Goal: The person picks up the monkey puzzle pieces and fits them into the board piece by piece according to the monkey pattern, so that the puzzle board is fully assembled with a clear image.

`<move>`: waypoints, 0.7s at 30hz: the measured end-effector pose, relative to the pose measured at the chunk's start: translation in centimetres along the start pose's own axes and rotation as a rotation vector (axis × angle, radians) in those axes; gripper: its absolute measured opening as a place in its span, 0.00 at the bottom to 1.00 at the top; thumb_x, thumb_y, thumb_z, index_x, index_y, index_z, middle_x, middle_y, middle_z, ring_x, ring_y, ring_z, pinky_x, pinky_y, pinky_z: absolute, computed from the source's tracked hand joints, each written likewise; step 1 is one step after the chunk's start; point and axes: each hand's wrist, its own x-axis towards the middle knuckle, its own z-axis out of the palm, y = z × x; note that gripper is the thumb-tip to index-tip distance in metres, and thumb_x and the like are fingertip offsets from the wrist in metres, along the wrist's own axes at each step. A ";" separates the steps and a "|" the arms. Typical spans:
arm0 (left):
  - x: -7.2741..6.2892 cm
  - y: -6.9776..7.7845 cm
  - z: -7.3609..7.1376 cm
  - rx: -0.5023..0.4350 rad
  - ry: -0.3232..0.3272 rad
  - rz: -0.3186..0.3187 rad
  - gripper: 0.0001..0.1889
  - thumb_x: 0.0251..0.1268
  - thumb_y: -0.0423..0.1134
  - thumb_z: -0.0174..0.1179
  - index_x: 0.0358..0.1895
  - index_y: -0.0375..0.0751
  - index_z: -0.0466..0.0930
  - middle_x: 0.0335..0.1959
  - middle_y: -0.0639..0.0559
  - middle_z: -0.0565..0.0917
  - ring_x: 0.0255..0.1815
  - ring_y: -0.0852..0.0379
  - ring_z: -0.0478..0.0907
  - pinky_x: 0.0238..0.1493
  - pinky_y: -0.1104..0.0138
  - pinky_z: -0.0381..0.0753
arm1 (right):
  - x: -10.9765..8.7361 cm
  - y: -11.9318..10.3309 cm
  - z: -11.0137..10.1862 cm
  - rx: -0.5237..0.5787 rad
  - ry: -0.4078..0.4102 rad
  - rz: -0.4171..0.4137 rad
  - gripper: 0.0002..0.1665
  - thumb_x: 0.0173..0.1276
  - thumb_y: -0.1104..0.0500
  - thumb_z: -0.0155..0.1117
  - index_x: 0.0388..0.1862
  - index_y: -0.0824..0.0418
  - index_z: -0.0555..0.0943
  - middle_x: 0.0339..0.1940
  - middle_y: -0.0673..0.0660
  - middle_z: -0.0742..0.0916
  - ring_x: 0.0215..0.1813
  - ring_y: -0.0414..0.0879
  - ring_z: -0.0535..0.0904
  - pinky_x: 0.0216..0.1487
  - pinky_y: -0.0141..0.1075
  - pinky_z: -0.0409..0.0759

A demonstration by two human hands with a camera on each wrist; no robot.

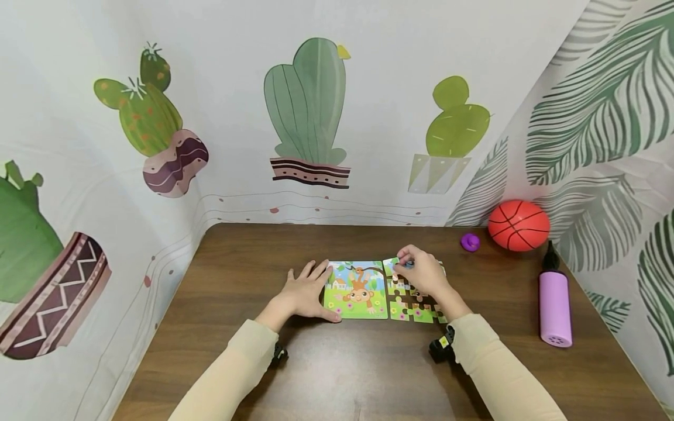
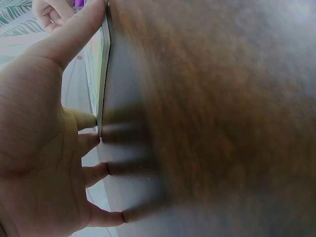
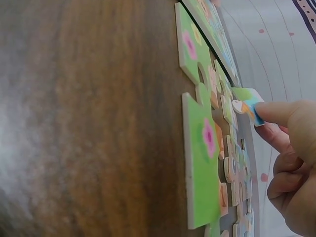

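R wrist view: the R hand (image 3: 291, 158) pinched a puzzle piece (image 3: 247, 101) betw. thumb & finger, tilted, its long axis hard to tell — loose pieces (image 3: 203, 168) lay near. L wrist view: the L hand (image 2: 39, 133) gripped nothing, fingers extended, thumb at the edge of the picture board (image 2: 105, 64). Head view: the pinched piece was L of the R fingertips, just R of the board — R hand nearer.

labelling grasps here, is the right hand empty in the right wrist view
No, the right hand pinches a puzzle piece printed with green, white, orange and blue.
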 end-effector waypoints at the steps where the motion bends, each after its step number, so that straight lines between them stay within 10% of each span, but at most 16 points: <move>1: 0.0 0.0 0.0 -0.001 0.001 0.000 0.71 0.43 0.85 0.63 0.86 0.50 0.45 0.87 0.53 0.42 0.85 0.42 0.39 0.70 0.25 0.45 | 0.0 0.0 0.0 0.003 0.003 0.000 0.15 0.71 0.51 0.74 0.49 0.54 0.80 0.42 0.50 0.88 0.32 0.44 0.80 0.38 0.43 0.76; 21: 0.3 -0.2 0.3 0.008 -0.002 -0.007 0.71 0.42 0.86 0.62 0.86 0.51 0.44 0.87 0.54 0.40 0.85 0.43 0.38 0.70 0.25 0.46 | 0.1 -0.2 0.2 0.103 0.027 -0.040 0.15 0.77 0.56 0.66 0.57 0.60 0.87 0.46 0.58 0.90 0.22 0.43 0.75 0.28 0.40 0.72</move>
